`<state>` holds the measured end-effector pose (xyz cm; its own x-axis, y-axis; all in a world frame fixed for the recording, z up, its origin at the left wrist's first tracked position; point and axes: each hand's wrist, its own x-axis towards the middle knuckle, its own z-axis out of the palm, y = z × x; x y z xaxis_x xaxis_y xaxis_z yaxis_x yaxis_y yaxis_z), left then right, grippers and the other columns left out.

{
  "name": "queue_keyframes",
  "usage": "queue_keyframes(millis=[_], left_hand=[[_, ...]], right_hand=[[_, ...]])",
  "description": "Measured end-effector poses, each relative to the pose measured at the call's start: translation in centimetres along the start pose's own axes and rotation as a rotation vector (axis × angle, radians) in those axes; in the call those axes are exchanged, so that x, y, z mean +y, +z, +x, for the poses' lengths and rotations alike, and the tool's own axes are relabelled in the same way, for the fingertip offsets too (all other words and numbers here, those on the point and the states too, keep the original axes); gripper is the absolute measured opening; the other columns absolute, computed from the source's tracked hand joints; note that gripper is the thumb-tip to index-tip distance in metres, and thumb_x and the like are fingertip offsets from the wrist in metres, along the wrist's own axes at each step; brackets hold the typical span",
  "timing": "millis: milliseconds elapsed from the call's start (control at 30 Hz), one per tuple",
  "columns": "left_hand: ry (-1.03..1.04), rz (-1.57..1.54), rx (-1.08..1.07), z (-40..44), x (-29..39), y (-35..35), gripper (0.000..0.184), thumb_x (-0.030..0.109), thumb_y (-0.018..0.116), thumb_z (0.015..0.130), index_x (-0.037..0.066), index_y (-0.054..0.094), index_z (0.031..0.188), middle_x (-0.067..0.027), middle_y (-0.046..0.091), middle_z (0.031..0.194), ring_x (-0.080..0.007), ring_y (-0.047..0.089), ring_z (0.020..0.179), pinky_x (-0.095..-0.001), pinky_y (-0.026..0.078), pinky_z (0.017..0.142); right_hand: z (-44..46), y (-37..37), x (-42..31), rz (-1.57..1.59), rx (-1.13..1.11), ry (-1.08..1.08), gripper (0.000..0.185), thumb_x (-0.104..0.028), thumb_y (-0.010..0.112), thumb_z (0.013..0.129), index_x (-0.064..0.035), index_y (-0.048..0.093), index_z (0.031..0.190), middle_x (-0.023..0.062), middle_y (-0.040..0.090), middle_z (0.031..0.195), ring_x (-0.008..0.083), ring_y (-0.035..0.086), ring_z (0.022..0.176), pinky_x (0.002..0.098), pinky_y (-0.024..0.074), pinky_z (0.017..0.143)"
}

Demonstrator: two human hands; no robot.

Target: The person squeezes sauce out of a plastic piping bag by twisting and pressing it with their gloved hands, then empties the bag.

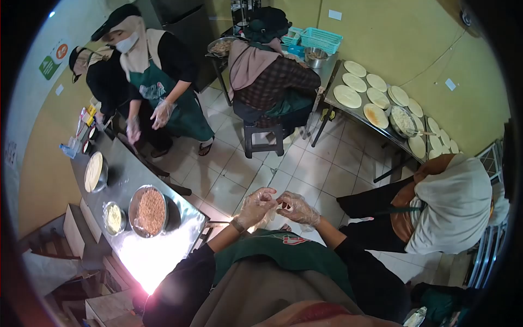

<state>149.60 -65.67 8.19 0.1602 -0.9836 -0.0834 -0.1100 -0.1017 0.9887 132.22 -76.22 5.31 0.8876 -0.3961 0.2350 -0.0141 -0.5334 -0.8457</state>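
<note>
My left hand (255,209) and my right hand (298,209) are raised in front of my green apron (283,253), over the tiled floor. Both wear clear plastic gloves. Their fingertips come close together, curled and pinched. What they hold, if anything, is too small to make out. Left of me, a metal table (122,185) carries a large bowl of reddish-brown crumbly filling (150,211), a small bowl of pale yellow stuff (114,218) and a bowl topped with pale flatbreads (93,171).
A gloved co-worker (158,92) stands beyond the table, with another person behind. Someone sits on a stool (263,139) at the back. Flatbreads (348,96) and a pan of white filling (403,121) cover the right table. A person (447,207) stands at my right.
</note>
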Motion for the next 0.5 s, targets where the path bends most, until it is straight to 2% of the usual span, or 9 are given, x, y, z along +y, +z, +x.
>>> queue_keyframes(millis=[33, 133, 233, 367, 467, 500], left_hand=[[-0.015, -0.002, -0.009, 1.4, 0.2, 0.2, 0.034, 0.007, 0.064, 0.083, 0.004, 0.053, 0.114, -0.0019, 0.061, 0.079, -0.0085, 0.058, 0.076, -0.0252, 0.048, 0.073], [-0.092, -0.295, 0.015, 5.8, 1.5, 1.6, 0.033, 0.006, 0.063, 0.083, 0.0, 0.051, 0.114, -0.0028, 0.059, 0.081, -0.0093, 0.057, 0.076, -0.0246, 0.049, 0.071], [-0.139, -0.337, 0.008, 11.0, 1.4, 2.3, 0.034, 0.005, 0.064, 0.083, 0.001, 0.053, 0.114, -0.0018, 0.059, 0.081, -0.0084, 0.056, 0.075, -0.0239, 0.048, 0.069], [-0.145, -0.139, -0.12, 19.2, 1.5, 2.4, 0.032, 0.008, 0.065, 0.082, 0.003, 0.055, 0.112, -0.0014, 0.059, 0.082, -0.0074, 0.055, 0.077, -0.0229, 0.047, 0.069], [0.043, -0.044, -0.173, 27.6, -0.9, 2.7, 0.034, 0.007, 0.066, 0.081, 0.002, 0.054, 0.112, -0.0014, 0.059, 0.08, -0.0075, 0.055, 0.075, -0.0232, 0.047, 0.069], [0.07, -0.047, -0.277, 30.7, -0.9, 2.5, 0.034, 0.007, 0.066, 0.081, 0.002, 0.054, 0.112, -0.0014, 0.059, 0.08, -0.0075, 0.055, 0.075, -0.0232, 0.047, 0.069]], right_hand=[[0.9, -1.3, 0.0, 0.01, 0.002, 0.014, 0.025, -0.017, 0.069, 0.077, -0.0047, 0.059, 0.096, 0.0103, 0.056, 0.088, 0.0221, 0.058, 0.074, 0.033, 0.0478, 0.064], [3.7, -5.0, -0.1, 0.005, 0.041, 0.128, 0.022, -0.02, 0.064, 0.08, -0.004, 0.058, 0.094, 0.0106, 0.055, 0.086, 0.0243, 0.058, 0.074, 0.0353, 0.0473, 0.065], [5.1, -7.1, 4.9, -0.051, 0.08, 0.062, 0.019, -0.017, 0.063, 0.079, -0.004, 0.058, 0.092, 0.0108, 0.054, 0.083, 0.0268, 0.057, 0.073, 0.0366, 0.0465, 0.064], [7.2, -11.0, 10.0, -0.043, 0.209, 0.075, 0.014, -0.013, 0.061, 0.076, -0.0037, 0.057, 0.086, 0.0113, 0.054, 0.08, 0.0295, 0.055, 0.071, 0.0376, 0.0459, 0.064], [9.1, -15.0, 13.9, -0.016, 0.245, 0.242, 0.015, -0.012, 0.061, 0.075, -0.0031, 0.056, 0.086, 0.0121, 0.055, 0.081, 0.0312, 0.056, 0.074, 0.0393, 0.0462, 0.065], [10.1, -16.4, 15.4, -0.095, 0.322, 0.132, 0.014, -0.011, 0.06, 0.075, -0.0031, 0.057, 0.086, 0.0132, 0.057, 0.084, 0.0324, 0.058, 0.077, 0.0407, 0.0465, 0.068]])
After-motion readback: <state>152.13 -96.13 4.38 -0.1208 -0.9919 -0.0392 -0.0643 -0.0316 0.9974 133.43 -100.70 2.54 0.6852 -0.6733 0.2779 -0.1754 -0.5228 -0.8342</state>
